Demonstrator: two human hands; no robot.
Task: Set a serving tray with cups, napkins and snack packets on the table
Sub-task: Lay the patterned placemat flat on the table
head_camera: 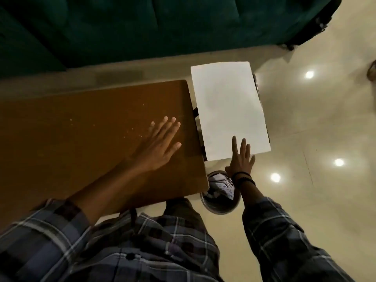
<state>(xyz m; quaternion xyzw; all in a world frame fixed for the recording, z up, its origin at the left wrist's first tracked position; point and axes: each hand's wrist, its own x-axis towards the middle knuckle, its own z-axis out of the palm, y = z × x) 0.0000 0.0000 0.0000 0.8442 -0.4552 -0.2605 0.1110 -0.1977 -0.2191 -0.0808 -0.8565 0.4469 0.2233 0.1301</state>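
A brown wooden table (81,139) fills the left half of the view, with small pale crumbs scattered near its right side. My left hand (160,145) lies flat on it, fingers spread, holding nothing. Right of the table stands a smaller white-topped table (227,102). My right hand (241,159) reaches over its near edge, fingers apart and empty, with dark bands on the wrist. No tray, cups, napkins or snack packets are in view.
A round waste bin (219,197) with crumpled paper stands on the floor below the white table, by my legs. A dark green sofa (142,27) runs along the back. Glossy cream floor (315,129) spreads to the right.
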